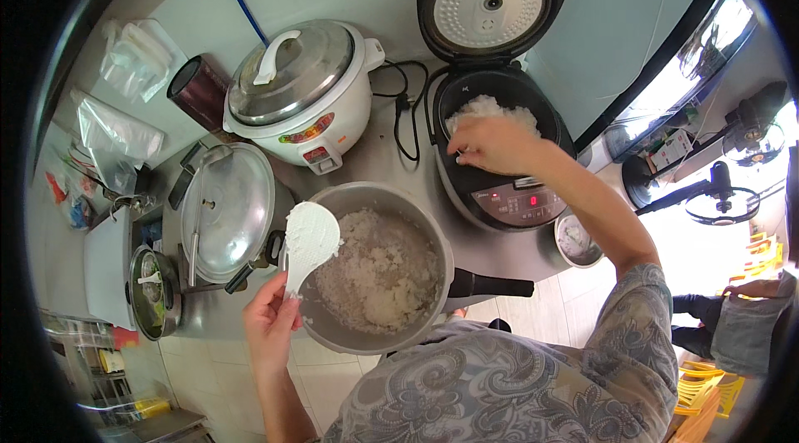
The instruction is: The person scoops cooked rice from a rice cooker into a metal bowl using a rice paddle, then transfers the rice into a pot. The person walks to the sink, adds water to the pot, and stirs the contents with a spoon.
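Observation:
My left hand (273,315) grips the handle of a white rice paddle (313,237), its flat blade coated with rice grains. The paddle is above the left rim of a metal pressure cooker pot (444,243). Cooked rice (381,274) covers much of that pot's bottom. At the front of an open black rice cooker (459,184), my right hand (493,144) hovers with bent fingers over the inner pot's near edge. White rice (490,109) is heaped behind it in the cooker. Whether those fingers hold anything cannot be made out.
Left of the cooker stands a large white rice cooker (349,93) with a metal lid. A lidded pot (234,212) carries a ladle (195,249). A small metal bowl (580,260) sits by the right edge. A power cord (404,107) lies behind. Another person (749,324) is at far right.

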{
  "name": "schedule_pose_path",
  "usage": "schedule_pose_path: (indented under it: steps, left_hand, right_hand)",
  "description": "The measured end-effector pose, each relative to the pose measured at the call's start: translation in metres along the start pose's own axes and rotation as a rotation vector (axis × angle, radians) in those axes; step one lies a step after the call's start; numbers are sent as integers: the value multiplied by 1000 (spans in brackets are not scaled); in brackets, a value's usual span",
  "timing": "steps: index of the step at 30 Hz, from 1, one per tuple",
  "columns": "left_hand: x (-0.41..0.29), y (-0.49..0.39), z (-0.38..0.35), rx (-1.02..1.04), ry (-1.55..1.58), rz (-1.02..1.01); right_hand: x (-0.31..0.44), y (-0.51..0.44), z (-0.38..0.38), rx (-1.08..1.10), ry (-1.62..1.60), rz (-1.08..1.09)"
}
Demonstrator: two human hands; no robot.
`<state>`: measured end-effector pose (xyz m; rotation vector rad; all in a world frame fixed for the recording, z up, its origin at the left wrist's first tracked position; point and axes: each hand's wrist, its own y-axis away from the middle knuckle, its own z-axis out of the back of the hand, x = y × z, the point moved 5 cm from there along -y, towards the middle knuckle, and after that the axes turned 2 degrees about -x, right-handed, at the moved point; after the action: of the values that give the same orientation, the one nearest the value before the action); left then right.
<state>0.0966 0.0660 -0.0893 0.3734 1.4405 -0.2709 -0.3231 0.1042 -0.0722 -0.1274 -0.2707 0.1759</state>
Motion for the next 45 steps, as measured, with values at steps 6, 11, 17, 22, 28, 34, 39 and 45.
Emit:
schedule_pose_path:
  steps: [6,11,17,22,28,34,39,45]
  left_hand:
    - [-8,5,-4,57,-32,-5]
    - [-6,10,4,34,-12,-13]
    - [12,20,22,2,-22,34]
    - [25,17,14,107,-96,85]
    - [29,8,0,161,-152,109]
    - [3,1,-25,226,-746,-241]
    - [-21,-3,-55,166,-909,-430]
    - [-2,24,-56,160,-1133,-337]
  right_hand:
    - [22,-5,-33,57,505,54]
    - [29,-13,-32,117,531,10]
    - [109,45,81,-293,-626,-150]
    - [204,96,111,-532,-1416,381]
    - [202,140,136,-558,-1018,520]
    - [55,121,155,-903,-339,-239]
    - [-56,-15,210,-764,272,-184]
    - [-106,-106,215,-561,418,-401]
